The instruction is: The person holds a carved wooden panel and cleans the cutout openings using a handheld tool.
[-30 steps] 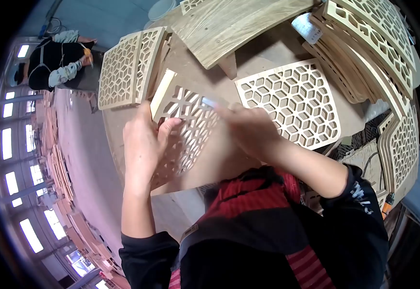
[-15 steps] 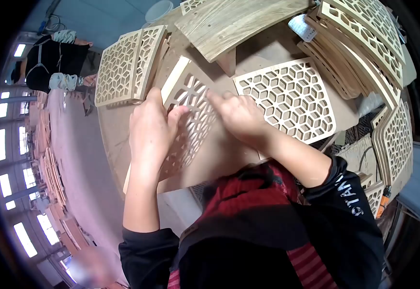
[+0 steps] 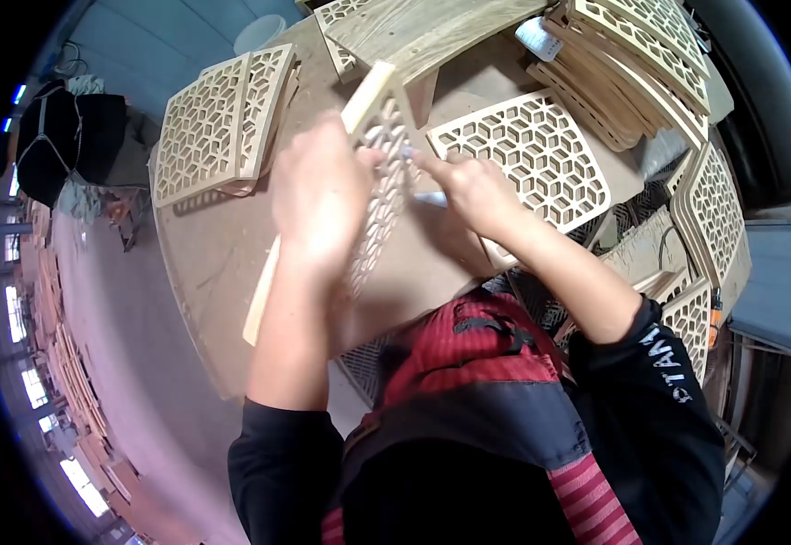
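Note:
My left hand [image 3: 323,195], blurred by motion, grips the edge of a pale wooden lattice panel [image 3: 382,218] and holds it tilted up on the table. Facing the panel's cut-out side is my right hand [image 3: 477,191], its fingers curled around a slim tool. Only a whitish end [image 3: 430,198] below the palm and a pale tip at the index finger show, so its kind is unclear. That tip is at the panel's openings. Another lattice panel [image 3: 532,168] lies flat just right of my right hand.
Stacked lattice panels [image 3: 209,127] lie on the table [image 3: 200,272] at left. Curved wooden pieces [image 3: 595,100] are piled at the back right, beside a wooden board [image 3: 423,36]. More panels [image 3: 713,204] stand at far right. A person in dark clothing [image 3: 69,141] is at upper left.
My left hand has raised the panel and turned it more upright, more edge-on to me. My right hand has moved slightly right and down, and the whitish tool end now shows. The view has shifted.

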